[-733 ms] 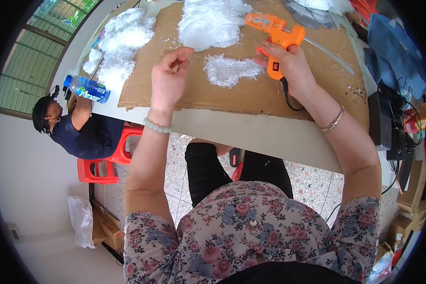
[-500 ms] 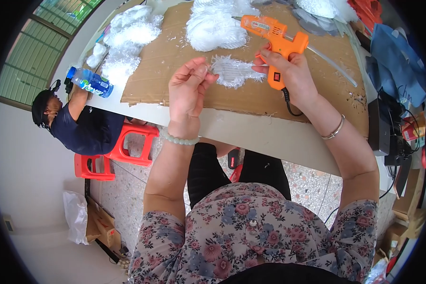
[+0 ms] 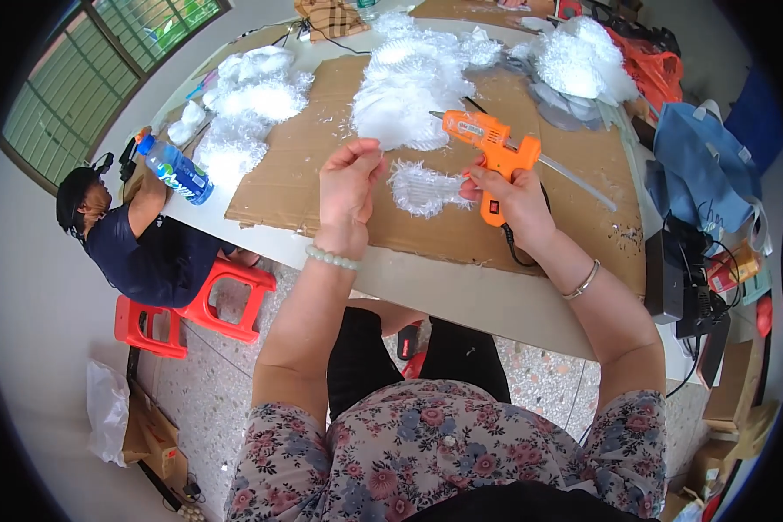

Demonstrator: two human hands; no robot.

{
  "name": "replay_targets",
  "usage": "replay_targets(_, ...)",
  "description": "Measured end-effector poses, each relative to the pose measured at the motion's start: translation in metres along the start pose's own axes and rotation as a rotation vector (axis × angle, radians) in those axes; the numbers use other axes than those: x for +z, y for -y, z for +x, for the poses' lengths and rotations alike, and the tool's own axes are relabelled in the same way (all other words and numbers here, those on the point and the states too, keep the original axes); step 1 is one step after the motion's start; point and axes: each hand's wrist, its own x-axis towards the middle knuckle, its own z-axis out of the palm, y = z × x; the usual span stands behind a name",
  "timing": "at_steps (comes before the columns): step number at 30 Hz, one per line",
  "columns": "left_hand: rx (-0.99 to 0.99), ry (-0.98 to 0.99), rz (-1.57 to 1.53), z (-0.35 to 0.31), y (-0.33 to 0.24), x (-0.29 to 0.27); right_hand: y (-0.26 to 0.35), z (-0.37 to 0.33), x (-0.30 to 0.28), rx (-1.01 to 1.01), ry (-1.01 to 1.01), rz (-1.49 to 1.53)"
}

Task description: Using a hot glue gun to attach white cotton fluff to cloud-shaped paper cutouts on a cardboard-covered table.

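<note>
Lettering (image 3: 710, 208) marks a blue bag (image 3: 698, 155) while the right hand (image 3: 522, 204) grips a labelled glue gun (image 3: 500, 154), left hand (image 3: 346, 191) pinched, contents unclear.

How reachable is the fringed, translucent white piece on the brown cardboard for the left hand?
Probably yes: the left hand is just left of the white piece, nothing visible between them; the orange plastic glue gun is held rightward.

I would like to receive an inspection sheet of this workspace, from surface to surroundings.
Surface: brown cardboard sheet on white table; dark specks at right.
Job's things: orange glue gun with translucent glue stick; white fringed piece.
Clutter: blue-capped bottle, blue bag.
Hands: right hand grips glue gun; left hand curled, contents unclear.
Cables: black cord from glue gun's handle; black tangle at right.
Surroundings: co-worker seated left; barred window.
</note>
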Motion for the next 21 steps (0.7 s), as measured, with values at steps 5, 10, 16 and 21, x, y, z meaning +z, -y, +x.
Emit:
replay_targets(5,0.331,0.084,0.099,0.024,-0.072,0.069,0.003,0.004,-0.005,-0.004,-0.097,-0.006)
replay_targets(10,0.455,0.231,0.13,0.018,-0.085,0.089,0.0,0.011,-0.02,-0.036,-0.179,0.006)
replay_targets(16,0.175,0.178,0.063,-0.007,-0.035,0.036,-0.002,0.02,-0.034,-0.027,-0.268,-0.019)
replay_targets(21,-0.032,0.129,-0.131,-0.034,-0.009,-0.011,-0.003,0.024,-0.041,0.025,-0.28,-0.011)
